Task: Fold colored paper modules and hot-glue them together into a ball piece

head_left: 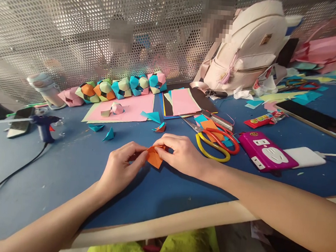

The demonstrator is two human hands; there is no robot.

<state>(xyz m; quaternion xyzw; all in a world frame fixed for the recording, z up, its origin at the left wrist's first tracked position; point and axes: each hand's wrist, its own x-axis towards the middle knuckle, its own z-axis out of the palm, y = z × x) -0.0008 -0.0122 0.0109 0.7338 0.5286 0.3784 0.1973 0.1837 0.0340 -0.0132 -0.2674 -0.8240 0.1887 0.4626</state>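
Observation:
Between my two hands is a small piece of folded orange paper (154,158), held just above the blue table (73,180). My left hand (126,161) pinches its left edge between thumb and fingers. On the other side, my right hand (180,152) grips the upper right part, thumb in front. The paper's back is hidden by my fingers. Just beyond lies a folded orange-and-blue paper piece (159,127). Two blue folded pieces, one of them upright (109,134), rest to the left. Scissors with yellow and red handles (212,154) lie right of my right hand.
Folded paper balls (121,88) line the mesh panel (84,38). Pink sheets (135,104) lie before them. A glue gun (44,126) with a trailing cord is at left. A purple power strip (266,153), phone (316,119) and white backpack (246,46) occupy the right.

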